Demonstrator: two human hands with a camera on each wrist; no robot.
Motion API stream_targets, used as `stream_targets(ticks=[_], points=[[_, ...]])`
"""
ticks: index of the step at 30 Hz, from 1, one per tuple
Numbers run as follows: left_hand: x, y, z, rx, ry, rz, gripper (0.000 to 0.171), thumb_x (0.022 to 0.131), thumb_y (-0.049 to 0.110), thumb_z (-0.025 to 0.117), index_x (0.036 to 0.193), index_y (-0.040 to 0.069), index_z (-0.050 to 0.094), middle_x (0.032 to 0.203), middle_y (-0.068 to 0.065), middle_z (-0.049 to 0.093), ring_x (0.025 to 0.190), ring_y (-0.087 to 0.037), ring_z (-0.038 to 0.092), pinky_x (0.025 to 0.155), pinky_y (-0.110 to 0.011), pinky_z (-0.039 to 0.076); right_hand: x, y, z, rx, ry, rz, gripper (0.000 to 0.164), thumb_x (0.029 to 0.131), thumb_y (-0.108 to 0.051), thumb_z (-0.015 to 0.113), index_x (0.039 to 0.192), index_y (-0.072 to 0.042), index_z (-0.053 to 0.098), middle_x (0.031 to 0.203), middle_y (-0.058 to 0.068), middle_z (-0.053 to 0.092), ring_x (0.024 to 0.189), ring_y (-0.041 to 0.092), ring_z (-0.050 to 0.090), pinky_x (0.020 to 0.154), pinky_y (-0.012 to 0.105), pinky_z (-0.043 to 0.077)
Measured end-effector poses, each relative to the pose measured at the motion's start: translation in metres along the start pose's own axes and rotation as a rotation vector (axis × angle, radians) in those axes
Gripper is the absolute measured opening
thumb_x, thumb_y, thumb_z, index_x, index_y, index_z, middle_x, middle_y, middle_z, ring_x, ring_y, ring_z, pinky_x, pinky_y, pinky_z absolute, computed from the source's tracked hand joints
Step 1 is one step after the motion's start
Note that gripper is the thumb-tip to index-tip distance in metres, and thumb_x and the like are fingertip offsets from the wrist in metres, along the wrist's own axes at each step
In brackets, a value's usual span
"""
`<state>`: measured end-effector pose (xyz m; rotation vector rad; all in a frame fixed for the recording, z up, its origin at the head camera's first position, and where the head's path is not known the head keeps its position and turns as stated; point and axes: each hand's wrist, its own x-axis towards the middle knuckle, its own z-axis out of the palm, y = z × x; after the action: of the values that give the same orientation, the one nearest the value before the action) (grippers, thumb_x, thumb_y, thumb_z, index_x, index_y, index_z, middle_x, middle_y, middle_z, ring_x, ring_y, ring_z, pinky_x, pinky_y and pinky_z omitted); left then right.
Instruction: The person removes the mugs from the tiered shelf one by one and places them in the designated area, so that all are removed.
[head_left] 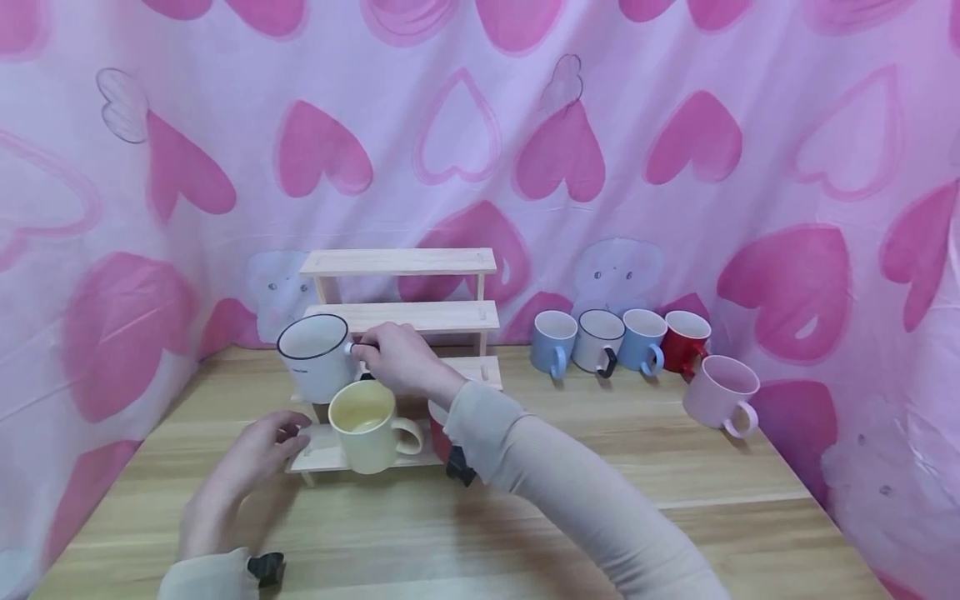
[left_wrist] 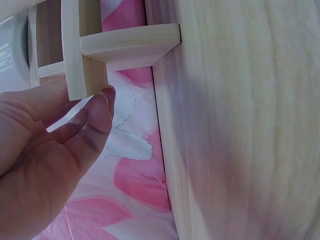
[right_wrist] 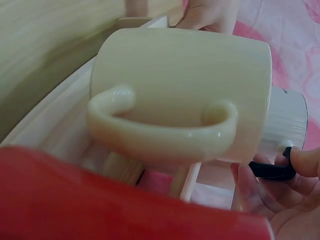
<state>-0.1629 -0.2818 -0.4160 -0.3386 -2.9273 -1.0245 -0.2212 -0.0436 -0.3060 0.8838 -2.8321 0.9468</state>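
My right hand [head_left: 405, 358] grips the black handle [right_wrist: 272, 170] of a white mug with a dark rim [head_left: 311, 358]. The mug is upright at the left end of the tiered wooden shelf [head_left: 397, 317], around its third tier. With thumb and fingers on either side, my left hand [head_left: 258, 450] pinches the left end of the lowest board [left_wrist: 80, 60]. In front of the white mug a cream mug [head_left: 365, 425] stands on that board, its handle to the right. Beside it is a red mug [right_wrist: 110, 200], mostly hidden by my right sleeve in the head view.
Right of the shelf, a row of mugs stands on the wooden table [head_left: 600, 500]: a blue one [head_left: 552, 342], a white one [head_left: 596, 340], another blue one [head_left: 641, 342], a red one [head_left: 684, 337] and a pink one [head_left: 720, 392]. A heart-patterned curtain [head_left: 465, 133] hangs behind.
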Motion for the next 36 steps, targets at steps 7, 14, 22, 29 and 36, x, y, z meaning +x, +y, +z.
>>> stream_targets(ticks=[7, 14, 22, 29, 36], points=[[-0.001, -0.001, 0.0, 0.0, 0.011, 0.025, 0.018, 0.091, 0.001, 0.064, 0.108, -0.006, 0.063, 0.088, -0.007, 0.063, 0.079, -0.02, 0.056, 0.065, -0.033, 0.047, -0.005, 0.0, -0.008, -0.049, 0.048, -0.017, 0.026, 0.1, -0.029, 0.057, 0.083, -0.014, 0.071, 0.065, -0.006, 0.056, 0.063, 0.011, 0.052, 0.058, 0.021, 0.04], [0.0, 0.0, -0.001, -0.013, 0.001, 0.02, 0.019, 0.091, 0.001, 0.063, 0.108, -0.007, 0.063, 0.087, -0.008, 0.062, 0.078, -0.022, 0.055, 0.065, -0.035, 0.047, -0.008, -0.005, -0.017, -0.002, 0.095, -0.012, 0.027, 0.1, -0.027, 0.057, 0.081, -0.013, 0.07, 0.064, -0.006, 0.055, 0.061, 0.011, 0.05, 0.057, 0.022, 0.04], [-0.001, -0.003, -0.002, -0.035, 0.001, 0.021, 0.017, 0.091, 0.0, 0.063, 0.107, -0.007, 0.063, 0.087, -0.007, 0.061, 0.078, -0.021, 0.055, 0.064, -0.033, 0.047, -0.015, -0.009, -0.035, 0.07, 0.156, -0.002, 0.021, 0.099, -0.027, 0.058, 0.092, -0.014, 0.073, 0.07, -0.004, 0.062, 0.064, 0.011, 0.052, 0.06, 0.024, 0.043], [-0.002, -0.004, -0.002, -0.003, 0.0, 0.035, 0.016, 0.09, 0.0, 0.064, 0.105, -0.006, 0.063, 0.086, -0.006, 0.062, 0.078, -0.021, 0.055, 0.066, -0.036, 0.047, -0.034, 0.004, -0.052, 0.159, 0.267, 0.049, 0.022, 0.098, -0.03, 0.059, 0.105, -0.014, 0.074, 0.082, -0.007, 0.067, 0.072, 0.01, 0.059, 0.064, 0.027, 0.048], [0.001, -0.003, -0.001, -0.018, -0.023, 0.002, 0.017, 0.091, 0.001, 0.062, 0.107, -0.005, 0.063, 0.088, -0.008, 0.062, 0.079, -0.022, 0.055, 0.065, -0.034, 0.047, -0.061, 0.026, -0.069, 0.268, 0.369, 0.091, 0.022, 0.098, -0.028, 0.061, 0.107, -0.012, 0.073, 0.09, 0.0, 0.07, 0.076, 0.014, 0.063, 0.067, 0.029, 0.052]])
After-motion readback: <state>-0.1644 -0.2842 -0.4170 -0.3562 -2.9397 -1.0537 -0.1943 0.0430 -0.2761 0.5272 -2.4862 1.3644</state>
